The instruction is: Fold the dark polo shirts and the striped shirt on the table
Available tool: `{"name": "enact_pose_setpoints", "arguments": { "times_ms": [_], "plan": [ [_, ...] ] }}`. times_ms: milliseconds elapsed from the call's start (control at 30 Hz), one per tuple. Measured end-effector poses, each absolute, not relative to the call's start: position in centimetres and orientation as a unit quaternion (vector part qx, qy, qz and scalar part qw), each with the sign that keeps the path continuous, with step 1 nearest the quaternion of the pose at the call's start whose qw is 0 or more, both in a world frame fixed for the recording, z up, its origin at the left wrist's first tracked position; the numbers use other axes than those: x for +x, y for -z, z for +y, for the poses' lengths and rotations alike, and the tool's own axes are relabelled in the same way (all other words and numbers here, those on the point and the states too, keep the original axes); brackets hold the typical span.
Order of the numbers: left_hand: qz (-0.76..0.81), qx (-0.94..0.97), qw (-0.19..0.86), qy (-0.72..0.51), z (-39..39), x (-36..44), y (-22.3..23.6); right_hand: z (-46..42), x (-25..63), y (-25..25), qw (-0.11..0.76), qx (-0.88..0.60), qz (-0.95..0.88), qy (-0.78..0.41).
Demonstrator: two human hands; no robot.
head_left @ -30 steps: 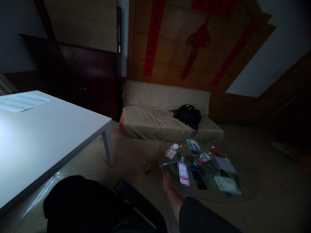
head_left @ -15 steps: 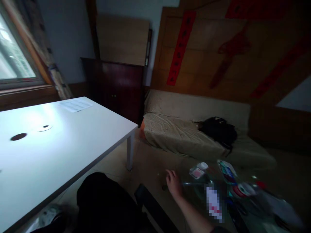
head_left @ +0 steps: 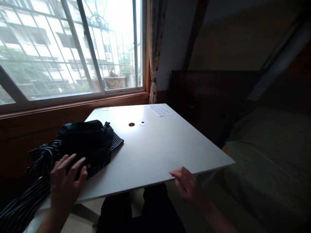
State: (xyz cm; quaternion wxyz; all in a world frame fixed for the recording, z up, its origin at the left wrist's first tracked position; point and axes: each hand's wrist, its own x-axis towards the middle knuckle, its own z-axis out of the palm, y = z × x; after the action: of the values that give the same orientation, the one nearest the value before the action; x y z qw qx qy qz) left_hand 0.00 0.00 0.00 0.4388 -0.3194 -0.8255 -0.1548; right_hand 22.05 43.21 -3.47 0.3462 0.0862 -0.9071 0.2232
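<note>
My left hand (head_left: pixel 66 178) is open, fingers spread, in front of a dark bundle on the left of the white table (head_left: pixel 150 150). The bundle looks like a black bag or folded black cloth (head_left: pixel 85 137) over a black-and-white striped garment (head_left: pixel 45 150). Whether the fingertips touch it, I cannot tell. At the table's near edge, toward the right, my right hand (head_left: pixel 187 183) has its fingers curled together, with nothing visible in them. Part of the striped garment hangs off the table's left side.
A sheet of paper (head_left: pixel 160 110) lies at the table's far right, near a round hole (head_left: pixel 131 124) and a small white disc (head_left: pixel 142 123). Beyond is a barred window (head_left: pixel 97 58) with a curtain (head_left: pixel 154 48). A covered sofa (head_left: pixel 264 155) stands at right.
The view has swung left from the sofa and the cluttered glass table to the white table and window. My left hand has come into view; my right hand is now by the white table's edge.
</note>
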Motion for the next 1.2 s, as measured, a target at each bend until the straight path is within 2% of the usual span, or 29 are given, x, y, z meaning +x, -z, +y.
{"name": "enact_pose_setpoints", "arguments": {
  "times_ms": [100,200,333,467,667,900,1000,1100,1200],
  "plan": [
    [-0.821,-0.423,0.361,0.128,1.7,-2.8,2.1,42.6,14.2,3.2,0.299,0.164,-0.917,-0.205],
    [-0.814,-0.484,0.294,0.126,2.4,-4.2,3.0,42.7,8.9,4.7,0.246,0.151,-0.938,-0.19],
    [-0.832,-0.44,0.317,0.116,2.0,-5.5,4.2,43.3,7.1,6.7,0.176,0.107,-0.965,-0.161],
    [-0.838,-0.438,0.32,0.063,0.7,-6.9,6.1,43.4,7.8,6.6,0.133,0.088,-0.974,-0.164],
    [-0.825,-0.455,0.332,0.048,0.0,-7.5,6.4,43.0,8.0,5.9,0.139,0.089,-0.974,-0.155],
    [-0.842,-0.431,0.293,0.139,0.2,-6.0,4.8,42.7,8.0,5.6,0.153,0.091,-0.969,-0.169],
    [-0.837,-0.414,0.317,0.168,0.4,-5.1,4.2,42.7,8.0,5.5,0.165,0.096,-0.964,-0.183],
    [-0.813,-0.426,0.358,0.172,1.8,-3.6,3.6,42.8,8.0,5.3,0.166,0.1,-0.961,-0.198],
    [-0.792,-0.475,0.349,0.162,5.2,-1.8,2.6,43.0,8.0,5.2,0.163,0.105,-0.956,-0.22]
  ]
}}
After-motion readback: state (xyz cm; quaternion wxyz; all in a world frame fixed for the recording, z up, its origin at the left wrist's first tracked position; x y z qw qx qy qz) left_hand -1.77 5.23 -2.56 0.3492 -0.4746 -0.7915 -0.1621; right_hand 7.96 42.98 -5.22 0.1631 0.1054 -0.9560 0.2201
